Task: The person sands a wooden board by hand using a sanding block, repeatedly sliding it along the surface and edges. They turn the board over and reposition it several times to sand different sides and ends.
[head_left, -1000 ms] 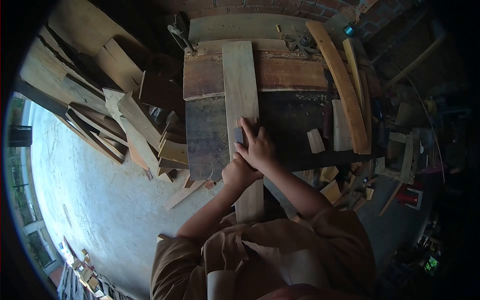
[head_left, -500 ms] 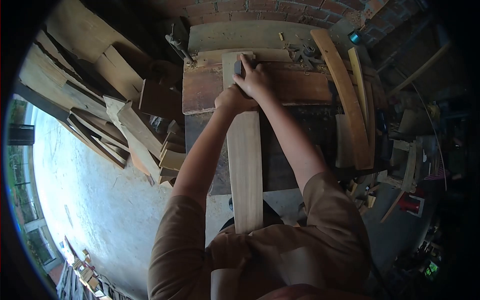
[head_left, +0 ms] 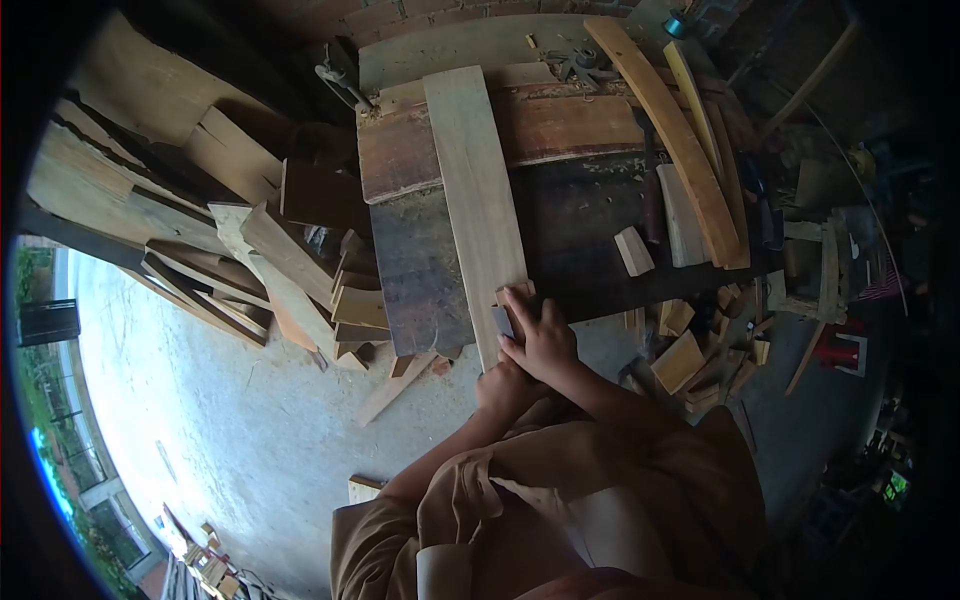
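A long pale board point(head_left: 475, 180) lies lengthwise across the workbench point(head_left: 425, 270), its near end close to my body. On that near end sits a small wooden hand plane point(head_left: 515, 292), partly covered by my fingers. My right hand point(head_left: 547, 345) is wrapped over the plane, with the index finger stretched along its top. Just below and to the left, my left hand point(head_left: 505, 388) is closed round the rear of the plane, against my right hand. The fingers of my left hand are mostly hidden.
A curved wooden piece point(head_left: 665, 140) and narrow strips lie on the bench's right side, near a small wood block point(head_left: 633, 252). A clamp point(head_left: 343, 85) stands at the back left. Planks point(head_left: 290, 250) lean on the left; offcuts point(head_left: 680, 360) litter the floor at right.
Both hands have drawn the hand plane back along the board, from its far end to the near end by my body. My arms are now bent, and my view has shifted.
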`<state>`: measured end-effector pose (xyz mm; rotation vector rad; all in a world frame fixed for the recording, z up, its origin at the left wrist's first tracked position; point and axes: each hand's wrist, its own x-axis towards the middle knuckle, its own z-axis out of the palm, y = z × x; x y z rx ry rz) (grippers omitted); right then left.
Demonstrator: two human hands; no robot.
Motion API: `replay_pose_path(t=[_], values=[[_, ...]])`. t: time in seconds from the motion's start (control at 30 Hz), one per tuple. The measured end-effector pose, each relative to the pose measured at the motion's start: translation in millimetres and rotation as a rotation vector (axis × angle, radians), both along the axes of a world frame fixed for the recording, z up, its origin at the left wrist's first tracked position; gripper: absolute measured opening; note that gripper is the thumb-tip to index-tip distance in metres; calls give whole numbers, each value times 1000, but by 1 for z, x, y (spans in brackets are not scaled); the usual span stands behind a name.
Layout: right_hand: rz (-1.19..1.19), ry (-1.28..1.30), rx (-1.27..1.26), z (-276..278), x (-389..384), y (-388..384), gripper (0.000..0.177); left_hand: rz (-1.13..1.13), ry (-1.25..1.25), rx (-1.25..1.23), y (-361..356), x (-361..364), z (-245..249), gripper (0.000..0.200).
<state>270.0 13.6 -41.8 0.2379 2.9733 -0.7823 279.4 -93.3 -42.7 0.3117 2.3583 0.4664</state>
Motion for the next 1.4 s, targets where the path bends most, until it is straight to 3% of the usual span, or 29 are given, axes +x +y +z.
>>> replay_pose_path(t=[0.23,0.4,0.5,0.67,0.77,0.8,0.83,0.87,0.9,1.03,1.1,1.17,1.4], values=[[-72,49,31,2,-177,39,76,141,160,158,43,-175,21,112],[-97,31,33,5,-343,80,76,99,214,122,83,-330,30,88],[-88,36,43,18,-378,83,77,178,276,112,94,-359,40,79],[-53,-24,81,9,-306,63,78,170,214,69,73,-290,32,78],[-15,-30,62,1,-199,38,77,191,196,59,47,-187,28,82],[-13,-20,55,-2,-159,27,78,209,151,89,35,-150,21,94],[-14,-11,48,-5,-119,16,79,189,123,58,22,-111,17,94],[1,-5,48,-9,-79,7,79,191,111,64,12,-74,19,79],[19,1,48,-11,-41,-1,80,165,31,63,1,-40,19,83],[108,15,49,-4,50,-23,83,200,-29,55,-19,41,23,92],[94,-34,20,-10,47,-22,82,206,-167,7,-20,41,20,96],[105,-37,41,-7,22,-19,82,196,-18,102,-20,29,0,97],[55,-7,11,1,-159,5,77,229,155,110,9,-146,15,88]])
